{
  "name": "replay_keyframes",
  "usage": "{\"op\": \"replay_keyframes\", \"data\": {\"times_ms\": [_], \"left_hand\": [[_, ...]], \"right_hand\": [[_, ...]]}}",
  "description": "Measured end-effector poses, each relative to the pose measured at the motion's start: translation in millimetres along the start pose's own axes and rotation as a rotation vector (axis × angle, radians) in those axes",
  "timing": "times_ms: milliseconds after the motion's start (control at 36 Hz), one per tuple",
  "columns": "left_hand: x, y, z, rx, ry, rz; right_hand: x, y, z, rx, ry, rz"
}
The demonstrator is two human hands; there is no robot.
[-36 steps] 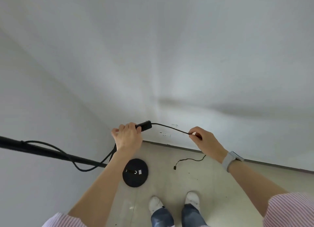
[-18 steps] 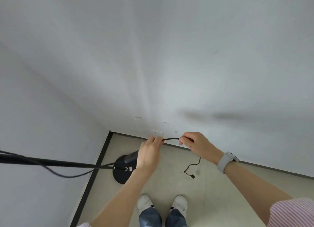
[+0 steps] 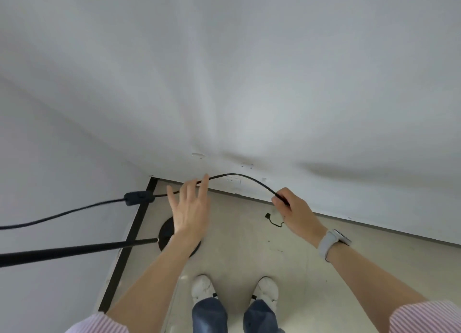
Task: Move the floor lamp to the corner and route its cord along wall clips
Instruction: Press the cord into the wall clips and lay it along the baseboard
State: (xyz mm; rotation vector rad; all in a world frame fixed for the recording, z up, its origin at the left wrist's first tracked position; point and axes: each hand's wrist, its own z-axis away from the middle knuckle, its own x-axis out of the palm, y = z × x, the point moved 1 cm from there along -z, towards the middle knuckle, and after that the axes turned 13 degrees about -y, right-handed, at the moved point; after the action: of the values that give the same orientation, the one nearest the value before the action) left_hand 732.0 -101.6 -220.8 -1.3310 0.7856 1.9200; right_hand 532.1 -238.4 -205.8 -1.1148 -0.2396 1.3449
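Since half a second earlier, the left hand [image 3: 190,209] had been opened from its pinch on the cord [image 3: 239,176], fingers spread and extended, with the cord crossing just behind the fingertips; whether it was touched could not be told. The inline switch [image 3: 138,198] had been let out to the left of that hand.

The right hand [image 3: 294,209] was closed around the cord, which arched up between the two hands in front of the wall [image 3: 249,95]. Beyond the right hand, the loose end with its small plug [image 3: 268,215] was left lying on the floor [image 3: 249,245], near the wall's base.

The lamp base [image 3: 166,234] was seen on the floor beneath the left wrist, close to the corner, with the pole [image 3: 74,250] running away from it to the left. One lamp, one cord and one switch were counted. Three small clips were made out on the wall above the cord: one [image 3: 197,155] above the left hand and two [image 3: 247,165] [image 3: 264,179] further right. Two white shoes [image 3: 203,286] and one grey watch [image 3: 329,243], on the right wrist, were noted. No containers were seen.
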Motion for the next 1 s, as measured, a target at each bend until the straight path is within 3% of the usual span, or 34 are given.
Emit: {"op": "replay_keyframes", "data": {"times_ms": [139, 278, 417, 583, 778, 1000], "left_hand": [[37.4, 10.1, -15.7, 0.089, 0.083, 0.017], [73.6, -21.5, -53.2, 0.091, 0.383, 0.021], [94.9, -72.1, -92.6, -0.057, 0.628, -0.011], [106.9, -103.5, -135.8, 0.031, 0.908, -0.111], [107.8, -106.8, -166.7, 0.192, 0.985, -0.09], [101.3, -108.8, -173.3, 0.227, 1.03, 0.003]], "right_hand": [[30.6, -4.6, -44.3, -0.146, 0.056, 0.028], [66.0, -0.8, -101.9, -0.253, 0.204, 0.111], [96.0, -5.8, -153.9, -0.423, 0.329, 0.213], [112.5, -13.2, -205.3, -0.578, 0.542, 0.054], [115.8, -7.7, -232.2, -0.705, 0.691, 0.006], [123.3, 12.7, -237.9, -0.729, 0.742, 0.045]]}}
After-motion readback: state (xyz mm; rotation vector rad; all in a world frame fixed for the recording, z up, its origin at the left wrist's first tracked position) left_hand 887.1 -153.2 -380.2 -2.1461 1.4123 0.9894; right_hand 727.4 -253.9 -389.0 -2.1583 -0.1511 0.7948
